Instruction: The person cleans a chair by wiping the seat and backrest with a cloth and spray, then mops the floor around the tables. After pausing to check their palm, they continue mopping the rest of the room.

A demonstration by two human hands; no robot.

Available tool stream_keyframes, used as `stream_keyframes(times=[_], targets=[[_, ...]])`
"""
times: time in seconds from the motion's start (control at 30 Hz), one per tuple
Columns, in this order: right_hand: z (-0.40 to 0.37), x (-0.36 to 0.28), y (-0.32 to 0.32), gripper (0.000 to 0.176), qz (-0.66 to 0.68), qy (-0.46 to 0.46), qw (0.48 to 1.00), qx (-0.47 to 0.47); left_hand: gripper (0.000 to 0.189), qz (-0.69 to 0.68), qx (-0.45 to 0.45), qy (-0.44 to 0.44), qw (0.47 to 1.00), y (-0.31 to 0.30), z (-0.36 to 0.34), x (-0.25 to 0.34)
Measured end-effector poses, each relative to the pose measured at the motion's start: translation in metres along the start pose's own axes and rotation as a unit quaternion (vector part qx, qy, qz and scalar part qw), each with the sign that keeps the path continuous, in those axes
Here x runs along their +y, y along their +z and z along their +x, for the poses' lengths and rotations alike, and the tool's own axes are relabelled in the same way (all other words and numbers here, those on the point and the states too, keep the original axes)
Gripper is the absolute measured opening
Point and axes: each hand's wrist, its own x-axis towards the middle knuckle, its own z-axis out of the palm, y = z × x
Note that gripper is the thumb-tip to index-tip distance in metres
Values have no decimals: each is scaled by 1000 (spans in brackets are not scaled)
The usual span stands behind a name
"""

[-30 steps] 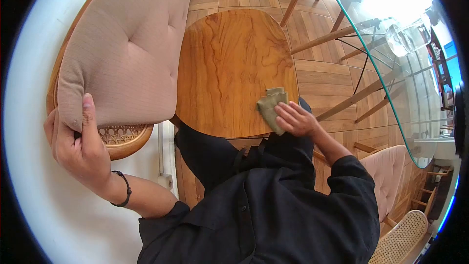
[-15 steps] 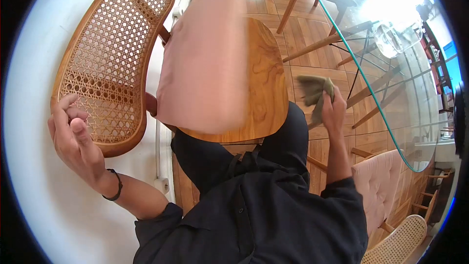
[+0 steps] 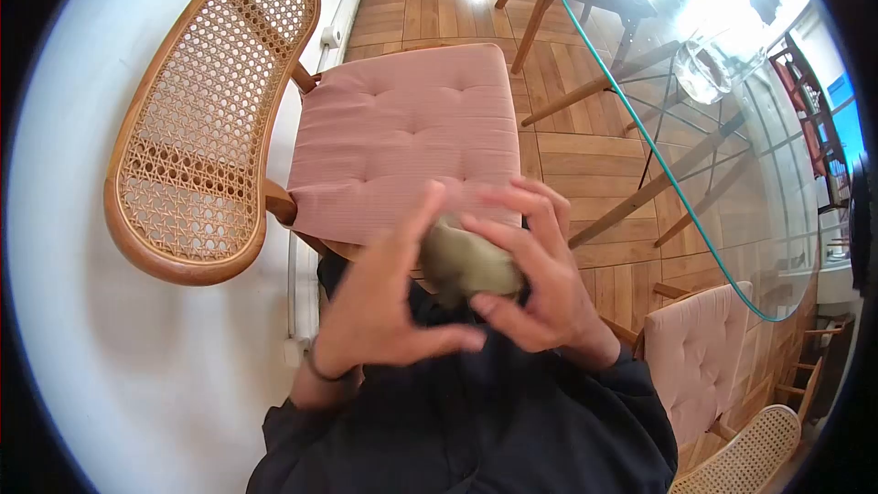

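An olive-green cloth [image 3: 471, 261], bunched up and blurred, is gripped between the thumb and fingers of my right hand [image 3: 544, 265] in front of my body. Facing it from the left, my left hand [image 3: 370, 302] has thumb and fingers spread apart, its fingertips close to the cloth's edge. Just beyond both hands, a pink tufted cushion [image 3: 407, 128] lies flat on the wooden chair seat [image 3: 352, 252], of which only a near strip shows. The chair's woven cane backrest [image 3: 197, 119] rises at the left by the wall.
A glass table [image 3: 677, 183] with a green edge stands to the right, with a clear glass bowl [image 3: 704, 69] on it. Another chair with a pink cushion [image 3: 700, 357] is at the lower right. The floor [image 3: 585, 165] is wooden parquet. A white wall [image 3: 73, 247] runs along the left.
The raised pink cushion has dropped flat onto the seat. My left hand has left the backrest area and come in front of me; my right hand has brought the cloth inward to meet it.
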Motion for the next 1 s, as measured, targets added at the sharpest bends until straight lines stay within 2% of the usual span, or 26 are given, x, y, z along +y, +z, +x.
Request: stream_keyframes(times=[0.03, 0.1, 0.17, 0.2, 0.23, 0.3, 0.4, 0.5, 0.57, 0.63, 0.7, 0.77, 0.83, 0.93, 1.0], targets=[[8, -3, -12, 57, 27, -2, 1000, -6, 72, -94, -22, -57, 994, 19, -2, -13], [14, -2, -35, 64, 80, -5, 997, -18, 59, -165, -58, -122, 977, 27, -15, -37], [18, 7, -57, 66, -20, 6, 979, 204, 50, -187, -74, -159, 967, 29, -25, -50], [22, 14, -69, 66, -81, 25, 946, 313, 47, -174, -72, -167, 968, 29, -30, -53], [32, 22, -84, 64, -167, 40, 889, 424, 43, -159, -73, -174, 969, 29, -34, -55], [36, 19, -123, 68, -327, 103, 815, 467, 42, -169, -81, -191, 964, 31, -40, -58], [32, 28, -162, 73, -400, 137, 795, 436, 41, -185, -101, -184, 960, 38, -38, -67], [46, 71, -196, 105, -318, 191, 833, 410, 43, -188, -130, -153, 961, 52, -38, -76], [54, 96, -223, 110, -319, 194, 861, 346, 45, -166, -157, -120, 966, 56, -35, -78], [64, 96, -225, 112, -336, 202, 864, 317, 47, -151, -202, -103, 962, 54, -34, -74], [73, 93, -221, 113, -368, 217, 843, 328, 48, -163, -236, -84, 954, 53, -37, -74], [77, 111, -240, 114, -358, 277, 833, 319, 49, -167, -244, -75, 952, 53, -40, -76], [81, 131, -255, 112, -309, 303, 838, 331, 48, -159, -249, -73, 953, 49, -39, -73], [93, 157, -268, 107, -224, 284, 865, 347, 51, -136, -240, -66, 959, 41, -39, -72], [98, 168, -279, 104, -238, 275, 877, 314, 51, -127, -214, -55, 967, 36, -39, -73]])
